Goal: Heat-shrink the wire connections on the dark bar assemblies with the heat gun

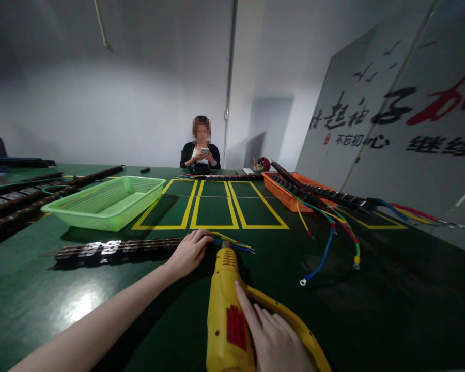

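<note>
My right hand [277, 336] is wrapped round the handle of a yellow heat gun [227, 294], index finger stretched along its body. The nozzle points away from me, at the coloured wires [238, 244] with metal ring ends. Those wires come out of the right end of a black cable chain [127, 249], which lies across the table in front of me. Over that end sits my left hand [194, 248], its fingers curled round the chain and the start of the wires. The fingertips are partly hidden.
A light green basket [104, 206] stands behind the chain. More cable chains [62, 194] lie at the left. An orange basket [279, 191] at the right bears chains with dangling wires [327, 253]. A person [200, 147] sits across the table holding a phone. Yellow tape rectangles [213, 227] mark the green tabletop.
</note>
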`<state>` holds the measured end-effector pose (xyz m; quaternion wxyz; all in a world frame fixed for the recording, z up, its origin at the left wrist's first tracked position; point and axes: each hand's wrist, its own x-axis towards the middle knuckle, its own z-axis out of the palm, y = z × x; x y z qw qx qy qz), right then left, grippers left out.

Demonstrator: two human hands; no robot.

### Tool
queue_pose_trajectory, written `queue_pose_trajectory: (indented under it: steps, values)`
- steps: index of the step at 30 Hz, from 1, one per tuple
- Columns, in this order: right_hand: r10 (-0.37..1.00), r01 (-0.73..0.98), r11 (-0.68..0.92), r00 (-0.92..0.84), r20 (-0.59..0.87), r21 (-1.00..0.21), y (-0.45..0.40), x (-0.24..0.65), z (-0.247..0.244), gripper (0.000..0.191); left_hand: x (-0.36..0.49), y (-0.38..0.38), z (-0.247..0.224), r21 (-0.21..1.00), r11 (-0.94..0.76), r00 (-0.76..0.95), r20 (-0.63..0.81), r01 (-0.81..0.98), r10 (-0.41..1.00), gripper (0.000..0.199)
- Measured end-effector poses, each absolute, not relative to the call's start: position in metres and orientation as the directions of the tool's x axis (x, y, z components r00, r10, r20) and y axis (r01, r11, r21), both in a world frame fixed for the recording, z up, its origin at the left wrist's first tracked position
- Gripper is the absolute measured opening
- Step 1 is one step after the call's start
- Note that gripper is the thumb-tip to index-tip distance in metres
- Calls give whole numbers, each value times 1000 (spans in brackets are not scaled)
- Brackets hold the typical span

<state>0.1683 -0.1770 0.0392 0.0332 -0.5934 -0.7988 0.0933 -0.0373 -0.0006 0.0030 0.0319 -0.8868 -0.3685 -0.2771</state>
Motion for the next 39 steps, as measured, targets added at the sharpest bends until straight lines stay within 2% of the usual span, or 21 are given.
queue_pose_trajectory:
  steps: [3,5,7,14,21,29,35,39]
  values:
    - [963,928,233,-262,-67,-290,-181,181,41,100,-38,0,3,147,-730,575,522,667,630,31]
    - [972,916,206,-233,-39,-345,-185,190,40,117,-38,0,2,143,-735,578,526,663,624,32]
    - [978,908,195,-208,6,-370,-190,198,38,124,-39,1,1,138,-738,583,526,661,620,33]
    - [993,919,112,-88,78,-378,-205,199,38,120,-41,1,1,112,-752,596,540,650,595,35]
    - [991,930,89,-46,126,-358,-209,183,39,110,-41,1,1,86,-765,608,552,638,570,36]
    - [983,925,166,-130,127,-342,-203,158,40,121,-43,4,-3,99,-769,603,560,632,568,36]
    - [953,920,276,-226,201,-278,-196,130,32,128,-42,5,-3,104,-774,605,562,625,564,36]
    - [953,921,280,-233,193,-271,-195,118,32,131,-42,4,-2,112,-770,597,565,628,569,33]
